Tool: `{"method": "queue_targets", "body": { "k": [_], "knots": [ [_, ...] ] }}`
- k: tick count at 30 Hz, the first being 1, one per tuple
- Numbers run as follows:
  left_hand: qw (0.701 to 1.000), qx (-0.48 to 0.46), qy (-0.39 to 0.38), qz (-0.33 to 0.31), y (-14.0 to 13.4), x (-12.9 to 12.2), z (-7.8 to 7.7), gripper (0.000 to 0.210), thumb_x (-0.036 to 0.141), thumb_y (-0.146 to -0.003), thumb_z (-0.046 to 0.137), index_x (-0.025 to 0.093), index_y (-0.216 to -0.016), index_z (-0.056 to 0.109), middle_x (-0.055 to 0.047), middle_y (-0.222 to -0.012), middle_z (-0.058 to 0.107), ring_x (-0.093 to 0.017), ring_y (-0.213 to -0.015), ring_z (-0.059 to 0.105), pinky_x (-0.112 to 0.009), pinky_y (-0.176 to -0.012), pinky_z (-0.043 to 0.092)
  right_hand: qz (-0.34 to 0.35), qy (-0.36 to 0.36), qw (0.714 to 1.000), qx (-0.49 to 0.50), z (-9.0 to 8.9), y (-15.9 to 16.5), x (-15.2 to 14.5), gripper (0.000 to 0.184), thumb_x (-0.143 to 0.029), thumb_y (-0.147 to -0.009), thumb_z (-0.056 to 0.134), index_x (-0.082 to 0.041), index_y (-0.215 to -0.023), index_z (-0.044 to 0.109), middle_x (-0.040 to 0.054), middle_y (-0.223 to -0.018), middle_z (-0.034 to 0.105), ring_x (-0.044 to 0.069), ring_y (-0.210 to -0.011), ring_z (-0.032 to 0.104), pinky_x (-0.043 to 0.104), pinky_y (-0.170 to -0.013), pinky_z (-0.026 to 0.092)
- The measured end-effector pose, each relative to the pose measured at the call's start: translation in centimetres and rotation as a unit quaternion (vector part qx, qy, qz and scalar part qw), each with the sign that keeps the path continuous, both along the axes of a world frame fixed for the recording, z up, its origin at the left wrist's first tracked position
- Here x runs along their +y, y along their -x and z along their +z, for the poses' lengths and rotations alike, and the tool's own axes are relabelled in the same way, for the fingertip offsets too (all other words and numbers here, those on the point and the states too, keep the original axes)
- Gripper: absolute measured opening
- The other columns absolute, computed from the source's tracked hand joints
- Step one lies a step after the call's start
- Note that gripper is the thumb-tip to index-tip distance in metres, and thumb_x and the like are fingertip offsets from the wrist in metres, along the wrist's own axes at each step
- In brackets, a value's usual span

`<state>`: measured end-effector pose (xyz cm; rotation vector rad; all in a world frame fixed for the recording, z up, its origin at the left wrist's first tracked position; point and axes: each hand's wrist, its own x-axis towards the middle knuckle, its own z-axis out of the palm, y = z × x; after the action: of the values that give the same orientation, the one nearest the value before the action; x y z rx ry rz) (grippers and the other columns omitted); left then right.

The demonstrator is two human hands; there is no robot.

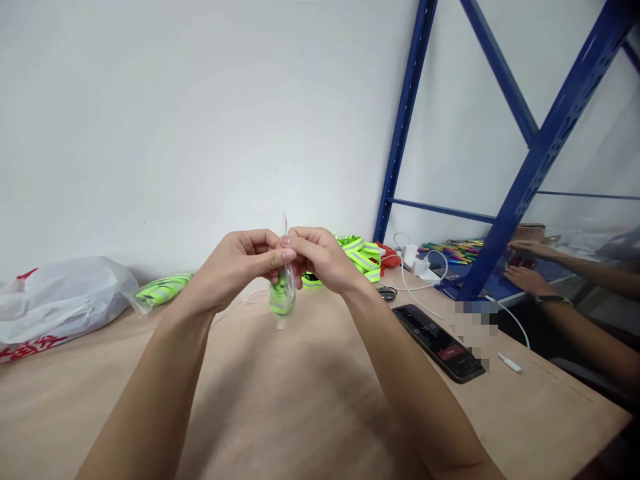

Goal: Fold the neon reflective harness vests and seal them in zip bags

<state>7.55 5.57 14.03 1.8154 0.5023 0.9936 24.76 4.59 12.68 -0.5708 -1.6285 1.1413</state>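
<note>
Pinching clear bag (283, 299), left hand (239, 262) touching right hand (327, 260), arms (163, 373) angled inward

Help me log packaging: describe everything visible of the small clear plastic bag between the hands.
The small clear plastic bag looks glossy and holds folded or coiled neon-green banded material. Its gathered top is pinched between the left hand and right hand; it hangs roughly vertical over the tan tabletop. A thin strand rises above, possibly part of it.
</note>
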Motion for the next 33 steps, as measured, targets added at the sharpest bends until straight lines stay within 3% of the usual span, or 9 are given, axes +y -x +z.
{"method": "queue_targets", "body": {
  "k": [8, 16, 24, 29, 31, 33],
  "knots": [
    [0.993, -0.020, 0.004, -0.117, 0.5, -1.0, 0.7, 0.025, 0.035, -0.086, 0.074, 0.019, -0.092, 0.055, -0.004, -0.073, 0.071, -0.023, -0.071, 0.071, -0.035, -0.065, 0.054, 0.022, -0.027, 0.999, 0.021, 0.9, 0.1, -1.9, 0.032, -0.040, -0.086, 0.065, -0.019, -0.064, 0.054, -0.0025, -0.052, 0.064, 0.010, -0.039, 0.059, 0.018, -0.038, 0.048],
    [0.989, -0.037, 0.007, -0.143, 0.6, -1.3, 0.7, 0.020, 0.028, -0.087, 0.069, 0.021, -0.093, 0.050, -0.003, -0.076, 0.070, -0.021, -0.070, 0.070, -0.034, -0.066, 0.053, 0.030, -0.031, 0.999, 0.032, 0.7, 0.2, -1.8, 0.033, -0.039, -0.085, 0.064, -0.019, -0.062, 0.052, -0.0004, -0.053, 0.065, 0.012, -0.040, 0.062, 0.018, -0.034, 0.045],
    [0.995, -0.094, -0.023, -0.031, -0.7, -1.4, 0.4, 0.017, 0.017, -0.079, 0.061, 0.023, -0.082, 0.045, 0.005, -0.061, 0.059, -0.014, -0.054, 0.061, -0.026, -0.055, 0.046, -0.050, -0.011, 0.999, 0.006, 0.8, 0.5, -1.4, 0.031, -0.035, -0.078, 0.063, -0.019, -0.054, 0.052, -0.0005, -0.052, 0.063, 0.012, -0.040, 0.061, 0.019, -0.036, 0.046],
    [0.994, -0.100, -0.037, 0.001, -0.6, -1.0, 0.2, 0.019, 0.017, -0.074, 0.064, 0.023, -0.079, 0.047, 0.006, -0.060, 0.051, -0.012, -0.054, 0.055, -0.027, -0.058, 0.048, -0.103, -0.009, 0.992, -0.076, 0.1, 0.6, -0.2, 0.029, -0.032, -0.078, 0.058, -0.020, -0.053, 0.049, -0.0051, -0.046, 0.052, 0.008, -0.037, 0.048, 0.019, -0.038, 0.040],
    [0.989, -0.119, -0.056, 0.061, -0.2, -0.6, 0.3, 0.018, 0.016, -0.071, 0.064, 0.022, -0.077, 0.048, 0.006, -0.061, 0.049, -0.011, -0.054, 0.051, -0.026, -0.057, 0.046, -0.158, -0.050, 0.983, -0.082, -0.1, 0.4, 0.2, 0.026, -0.029, -0.077, 0.056, -0.021, -0.054, 0.046, -0.0061, -0.047, 0.048, 0.008, -0.041, 0.045, 0.020, -0.042, 0.038],
    [0.975, -0.143, -0.083, 0.151, 0.3, -0.1, 0.4, 0.017, 0.016, -0.069, 0.064, 0.022, -0.075, 0.049, 0.005, -0.062, 0.049, -0.010, -0.054, 0.048, -0.024, -0.055, 0.043, -0.253, -0.118, 0.955, -0.100, -0.1, 0.1, 0.3, 0.023, -0.025, -0.075, 0.056, -0.021, -0.055, 0.044, -0.0056, -0.051, 0.045, 0.009, -0.049, 0.044, 0.021, -0.047, 0.038]
  ]
}}
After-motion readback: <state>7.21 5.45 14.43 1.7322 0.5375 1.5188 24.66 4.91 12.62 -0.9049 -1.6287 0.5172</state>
